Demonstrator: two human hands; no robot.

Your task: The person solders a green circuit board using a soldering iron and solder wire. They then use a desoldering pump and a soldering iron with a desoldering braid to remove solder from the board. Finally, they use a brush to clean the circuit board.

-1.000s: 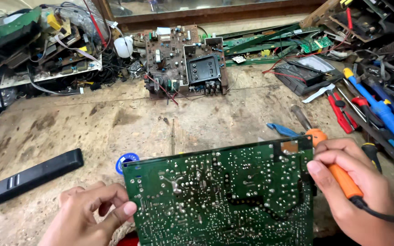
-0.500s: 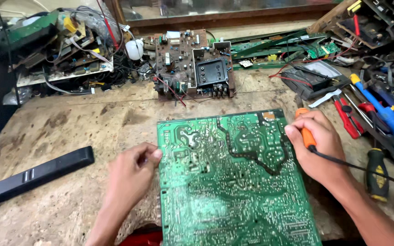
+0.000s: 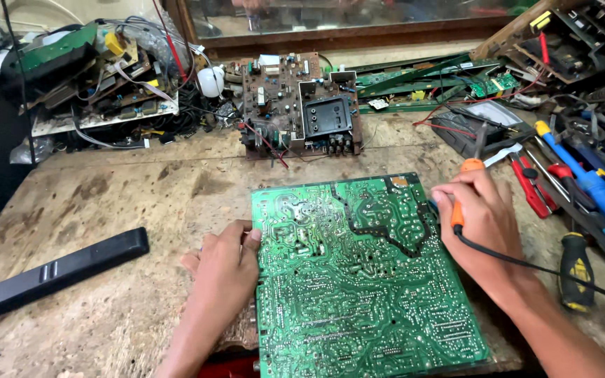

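While my left hand (image 3: pixel 222 269) curls on the left edge of the green board (image 3: pixel 358 273) lying flat on the rough wooden bench (image 3: pixel 141 203), I think it is light, stiff, easy to break, and my right hand (image 3: pixel 481 220) grips the orange soldering iron (image 3: pixel 459 210) among messy tools.

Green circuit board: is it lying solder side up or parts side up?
Solder side up. The green circuit board lies flat on the workbench, showing traces and solder dots, no parts on top.
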